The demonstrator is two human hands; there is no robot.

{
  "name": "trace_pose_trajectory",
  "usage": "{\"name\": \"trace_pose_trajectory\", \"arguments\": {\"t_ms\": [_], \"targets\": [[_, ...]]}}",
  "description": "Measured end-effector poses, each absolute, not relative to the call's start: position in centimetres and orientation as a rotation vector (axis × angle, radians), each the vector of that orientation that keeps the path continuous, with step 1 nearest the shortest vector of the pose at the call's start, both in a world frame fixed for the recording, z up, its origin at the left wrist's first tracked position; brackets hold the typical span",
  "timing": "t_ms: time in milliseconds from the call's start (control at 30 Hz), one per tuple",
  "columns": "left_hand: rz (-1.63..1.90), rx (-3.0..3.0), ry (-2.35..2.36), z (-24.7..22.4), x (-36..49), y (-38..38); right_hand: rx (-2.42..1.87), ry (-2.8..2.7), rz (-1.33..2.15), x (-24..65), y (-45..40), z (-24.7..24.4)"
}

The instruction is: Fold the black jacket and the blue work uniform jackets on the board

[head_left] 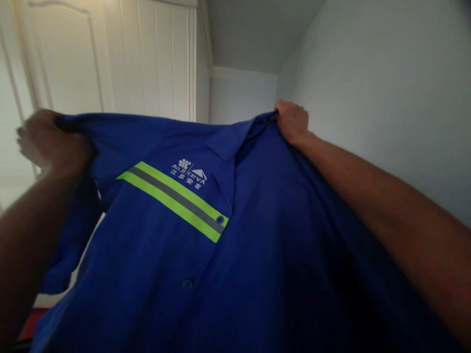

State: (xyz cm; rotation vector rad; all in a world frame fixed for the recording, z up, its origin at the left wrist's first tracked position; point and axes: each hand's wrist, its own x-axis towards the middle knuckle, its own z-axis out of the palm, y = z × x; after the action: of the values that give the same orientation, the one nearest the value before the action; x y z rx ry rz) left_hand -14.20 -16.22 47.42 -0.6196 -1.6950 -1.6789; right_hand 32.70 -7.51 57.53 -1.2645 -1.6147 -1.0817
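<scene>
A blue work shirt [162, 255] hangs spread out in front of me, filling much of the head view. It has a lime-green and grey reflective strip [176, 198] across the chest, a white printed logo [189, 172] above it and dark buttons down the front edge. At the left, my left hand [55, 139], blurred, is closed on the shirt's shoulder. My right hand [292, 120] is a closed fist gripping the cloth by the collar [230, 142]. A sleeve [69, 240] dangles below my left hand. The lower right of the shirt lies in dark shadow.
Cream panelled cabinet doors [154, 59] stand behind the shirt on the left. A pale wall [386, 88] rises at the right and meets the ceiling [253, 34]. Something red [31, 323] shows at the lower left, too little to name.
</scene>
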Motion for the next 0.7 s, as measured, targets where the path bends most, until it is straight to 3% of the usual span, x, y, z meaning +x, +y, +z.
{"name": "trace_pose_trajectory", "arguments": {"t_ms": [100, 233, 433, 567, 700], "targets": [[-1.530, -0.693, -2.137, 50.0, -14.5, -15.5, -1.406, -1.771, -1.040, 32.0, -5.6, 57.7], [-1.141, -1.089, -2.386, 48.6, -12.0, -15.8, -1.687, -2.054, -0.794, 31.5, -3.5, 55.8], [-0.459, -1.920, -2.517, 38.4, -4.3, -16.5, -1.933, -2.538, -0.202, 34.0, -3.0, 45.1], [-0.305, -2.548, -2.415, 30.1, 0.3, -19.6, -1.846, -2.744, 0.110, 35.4, -7.4, 36.9], [-0.436, -2.670, -2.381, 24.7, 4.0, -26.3, -1.579, -2.794, 0.478, 36.7, -15.1, 35.0]]}}
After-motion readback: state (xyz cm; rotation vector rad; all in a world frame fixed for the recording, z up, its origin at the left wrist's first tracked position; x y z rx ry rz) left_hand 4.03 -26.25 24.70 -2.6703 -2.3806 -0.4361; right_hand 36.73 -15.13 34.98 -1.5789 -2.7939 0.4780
